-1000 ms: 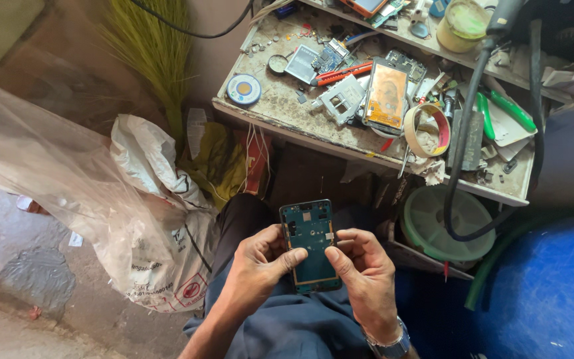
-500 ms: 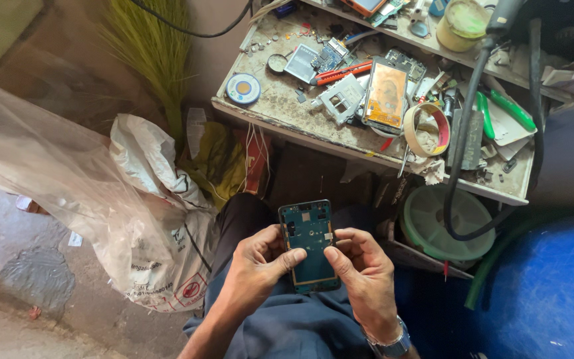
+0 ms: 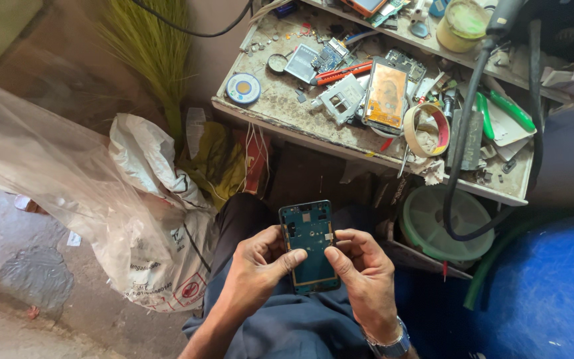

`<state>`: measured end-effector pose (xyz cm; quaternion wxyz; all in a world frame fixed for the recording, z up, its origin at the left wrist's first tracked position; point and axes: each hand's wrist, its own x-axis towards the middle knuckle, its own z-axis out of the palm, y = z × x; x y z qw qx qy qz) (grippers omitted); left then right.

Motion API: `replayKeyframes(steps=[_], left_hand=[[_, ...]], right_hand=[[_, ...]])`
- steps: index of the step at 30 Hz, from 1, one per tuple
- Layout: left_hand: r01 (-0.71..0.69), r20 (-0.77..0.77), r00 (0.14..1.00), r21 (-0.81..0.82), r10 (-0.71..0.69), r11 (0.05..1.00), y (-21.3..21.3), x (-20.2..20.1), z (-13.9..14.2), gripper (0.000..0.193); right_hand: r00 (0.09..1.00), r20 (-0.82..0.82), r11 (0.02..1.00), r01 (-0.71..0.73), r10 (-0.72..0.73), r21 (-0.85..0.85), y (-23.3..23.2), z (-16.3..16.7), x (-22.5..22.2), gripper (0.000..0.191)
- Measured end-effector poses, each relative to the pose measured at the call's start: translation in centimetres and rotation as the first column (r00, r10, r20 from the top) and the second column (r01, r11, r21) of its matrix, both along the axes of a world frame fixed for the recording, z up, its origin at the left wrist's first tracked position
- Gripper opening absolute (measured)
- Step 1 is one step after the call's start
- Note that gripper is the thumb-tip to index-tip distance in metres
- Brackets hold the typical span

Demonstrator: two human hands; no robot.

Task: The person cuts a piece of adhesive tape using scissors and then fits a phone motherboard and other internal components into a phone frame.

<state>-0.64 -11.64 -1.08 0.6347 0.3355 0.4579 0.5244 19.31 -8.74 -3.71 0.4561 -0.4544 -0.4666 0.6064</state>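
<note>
Here, both hands [image 3: 313,272] cupped, thumbs on phone frame [image 3: 310,244]

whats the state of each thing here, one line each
phone board: back off, circuit side up, held in both hands over the lap
left hand: gripping the board's left edge, thumb on its face
right hand: gripping the right edge, thumb on its face
phone: lying flat on the bench, screen up
tape roll: lying flat on the bench
green tub: open, under the bench
white sack: slumped on the floor
</note>
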Motion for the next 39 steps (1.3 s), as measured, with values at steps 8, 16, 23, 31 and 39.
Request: replayKeyframes(steps=[8,16,23,31,39], left_hand=[[-0.009,-0.020,1.000,0.004,0.010,1.000,-0.1,0.2,-0.2,0.031],[-0.013,-0.038,0.999,0.009,0.013,1.000,0.1,0.1,0.0,0.029],[-0.180,-0.247,0.950,0.066,0.191,0.981,-0.1,1.3,0.6,0.058],[-0.210,-0.516,0.777,0.327,0.360,0.921,-0.6,3.0,1.1,0.065],[-0.161,-0.489,0.843,0.166,0.223,0.973,-0.5,2.3,2.0,0.030]], right_hand=[[1.000,-0.018,1.000,-0.007,0.006,-0.007,0.1,0.5,0.2,0.030],[0.998,-0.016,0.998,-0.058,0.058,-0.011,0.1,0.4,0.1,0.037],[0.977,-0.212,0.991,-0.043,0.015,-0.129,0.5,-0.8,-0.2,0.040],[0.917,-0.397,0.950,-0.142,0.021,-0.279,1.0,-2.5,-1.2,0.041],[0.901,-0.423,0.957,-0.201,0.096,-0.210,1.6,-1.7,-0.3,0.035]])
